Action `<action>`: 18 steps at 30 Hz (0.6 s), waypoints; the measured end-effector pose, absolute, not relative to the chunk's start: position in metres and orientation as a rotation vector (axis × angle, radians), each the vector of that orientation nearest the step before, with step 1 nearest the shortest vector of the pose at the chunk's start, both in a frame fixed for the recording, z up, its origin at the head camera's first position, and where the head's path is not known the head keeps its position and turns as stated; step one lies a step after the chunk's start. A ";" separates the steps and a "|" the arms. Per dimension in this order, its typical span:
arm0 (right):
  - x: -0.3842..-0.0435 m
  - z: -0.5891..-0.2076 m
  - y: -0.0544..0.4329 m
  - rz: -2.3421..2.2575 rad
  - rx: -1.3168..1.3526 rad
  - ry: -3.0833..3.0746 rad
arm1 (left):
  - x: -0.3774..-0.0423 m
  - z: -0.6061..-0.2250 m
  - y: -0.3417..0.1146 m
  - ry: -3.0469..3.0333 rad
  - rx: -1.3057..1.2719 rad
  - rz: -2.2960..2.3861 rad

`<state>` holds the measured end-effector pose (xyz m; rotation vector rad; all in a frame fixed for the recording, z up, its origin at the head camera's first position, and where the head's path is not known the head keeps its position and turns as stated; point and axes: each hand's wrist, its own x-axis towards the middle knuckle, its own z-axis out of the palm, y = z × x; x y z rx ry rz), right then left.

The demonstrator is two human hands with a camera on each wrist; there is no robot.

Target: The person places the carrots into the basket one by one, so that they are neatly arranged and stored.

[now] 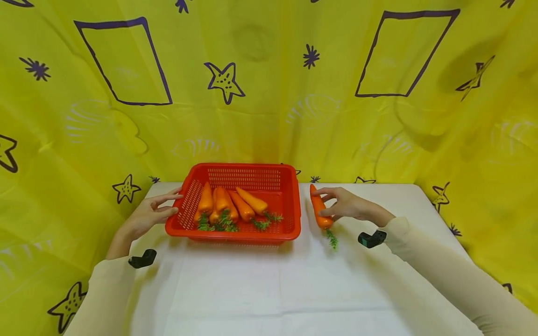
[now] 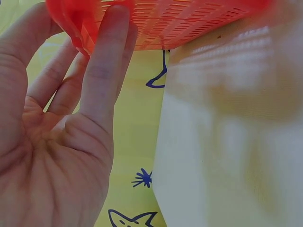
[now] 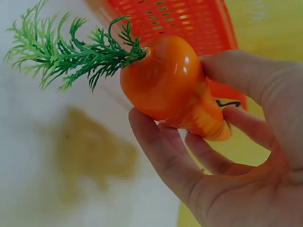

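Observation:
A red slotted plastic basket point(image 1: 201, 234) stands toward the back of the white-covered table with several orange carrots point(image 1: 241, 205) inside, green tops toward me. My left hand point(image 1: 150, 212) is at its left rim, fingertips on either side of the lip point(image 2: 80, 35), some hidden behind it. To the basket's right, my right hand point(image 1: 346, 204) pinches one carrot point(image 1: 318, 207) between thumb and fingers. In the right wrist view this carrot point(image 3: 161, 78) is seen from its thick end, its leafy top hanging free. A shadow on the cloth is set apart from it.
A yellow curtain point(image 1: 260, 126) with purple drawings hangs behind and along both sides of the table. White cloth point(image 1: 269, 289) covers the tabletop in front of the basket. Small black devices sit at both wrists, the right one point(image 1: 371, 239) near the sleeve's end.

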<state>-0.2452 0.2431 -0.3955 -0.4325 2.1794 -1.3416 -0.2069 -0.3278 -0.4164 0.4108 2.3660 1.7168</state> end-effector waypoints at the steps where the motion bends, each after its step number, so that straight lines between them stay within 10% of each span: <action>1: -0.245 -0.392 0.246 -1.338 -0.450 2.182 | -0.207 -0.416 -0.328 2.366 0.413 1.717; 18: -0.230 -0.343 0.274 -1.320 -0.545 2.298 | -0.206 -0.418 -0.327 2.350 0.432 1.746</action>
